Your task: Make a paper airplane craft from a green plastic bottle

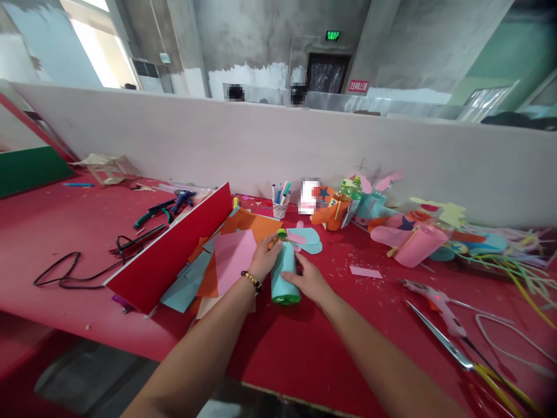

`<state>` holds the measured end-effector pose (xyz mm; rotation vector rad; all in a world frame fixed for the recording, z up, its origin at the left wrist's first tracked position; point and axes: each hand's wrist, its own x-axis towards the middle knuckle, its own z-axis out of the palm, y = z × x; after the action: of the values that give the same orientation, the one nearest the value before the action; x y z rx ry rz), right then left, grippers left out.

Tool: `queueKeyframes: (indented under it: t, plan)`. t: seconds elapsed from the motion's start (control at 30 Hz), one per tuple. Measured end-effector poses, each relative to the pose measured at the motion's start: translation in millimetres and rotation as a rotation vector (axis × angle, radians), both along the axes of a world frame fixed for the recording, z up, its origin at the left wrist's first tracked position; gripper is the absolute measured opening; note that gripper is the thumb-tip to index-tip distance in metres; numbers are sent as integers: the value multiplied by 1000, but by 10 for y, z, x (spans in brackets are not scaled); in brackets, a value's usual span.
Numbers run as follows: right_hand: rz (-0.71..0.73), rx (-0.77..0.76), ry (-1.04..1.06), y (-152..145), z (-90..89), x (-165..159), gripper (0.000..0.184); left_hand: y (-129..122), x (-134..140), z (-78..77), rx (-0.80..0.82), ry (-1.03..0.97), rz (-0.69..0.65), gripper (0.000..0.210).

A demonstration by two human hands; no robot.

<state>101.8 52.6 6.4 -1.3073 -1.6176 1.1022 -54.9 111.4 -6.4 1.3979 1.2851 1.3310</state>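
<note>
Red tabletop (pixel 270 360) filled the foreground, with one pair of scissors (pixel 456 352) nearest on the right and one glue gun (pixel 441 310) just beyond. Two hands held one blue-wrapped bottle (pixel 285 273) above or on the table, right of one pink sheet (pixel 235 255): the left hand (pixel 264 258) gripped near its neck, the right hand (pixel 313 281) its side. Farther back stood one pen cup (pixel 279 210); one white partition (pixel 195 139) rose behind, and one exit sign (pixel 333 35) glowed beyond.
</note>
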Motion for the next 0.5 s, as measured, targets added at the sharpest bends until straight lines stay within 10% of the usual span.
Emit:
queueKeyframes:
  t: [0.5]
  plan:
    - [-51, 224, -749, 814, 116, 307, 56, -13, -86, 80, -23, 300, -28, 60]
